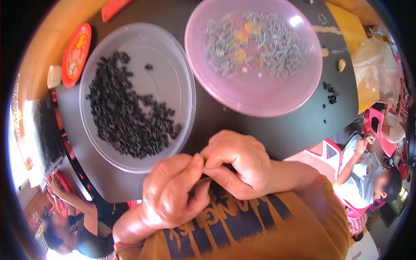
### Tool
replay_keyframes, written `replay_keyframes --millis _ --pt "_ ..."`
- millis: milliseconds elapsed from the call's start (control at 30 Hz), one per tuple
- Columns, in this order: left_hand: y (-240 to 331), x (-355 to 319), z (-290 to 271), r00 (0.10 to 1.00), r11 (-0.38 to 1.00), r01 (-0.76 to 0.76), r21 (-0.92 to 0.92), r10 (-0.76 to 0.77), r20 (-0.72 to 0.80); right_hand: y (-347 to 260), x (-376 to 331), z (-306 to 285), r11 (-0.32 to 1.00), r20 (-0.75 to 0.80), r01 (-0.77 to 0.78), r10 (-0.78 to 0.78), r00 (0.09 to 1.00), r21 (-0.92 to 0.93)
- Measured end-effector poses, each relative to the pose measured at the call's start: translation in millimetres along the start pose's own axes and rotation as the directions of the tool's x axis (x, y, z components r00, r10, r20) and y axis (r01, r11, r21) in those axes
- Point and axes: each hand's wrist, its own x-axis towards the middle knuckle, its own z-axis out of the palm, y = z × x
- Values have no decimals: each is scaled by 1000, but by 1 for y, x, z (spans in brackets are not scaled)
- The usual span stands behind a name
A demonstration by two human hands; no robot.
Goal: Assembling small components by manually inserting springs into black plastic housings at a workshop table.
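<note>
My left hand (173, 190) and my right hand (240, 164) meet in front of my chest, near the table's front edge. Thumbs and fingers of both are pinched together, tip to tip. Whatever lies between them is too small and covered to make out. Just beyond my left hand stands a round clear plastic basin (169, 69), with a heap of small black plastic pieces (117, 112) mostly along its left and near side. A pink basin (247, 99) past my right hand holds many small metal springs (281, 43) and a few yellowish spots.
Several loose black pieces (332, 93) lie on the dark table (277, 134) at the right. A red patterned oval tray (77, 55) and a white cup (54, 76) are at the left. One person (93, 221) sits at lower left, another (364, 169) at right, beside pink stools.
</note>
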Motion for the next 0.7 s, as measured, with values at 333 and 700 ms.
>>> replay_keyframes --millis 333,700 --pt "-10 10 1 980 959 -197 203 199 11 -10 -9 -1 923 70 -286 278 958 257" --pt "-17 132 -34 901 930 306 -205 -352 -255 -6 -4 -7 977 35 -172 169 985 126"
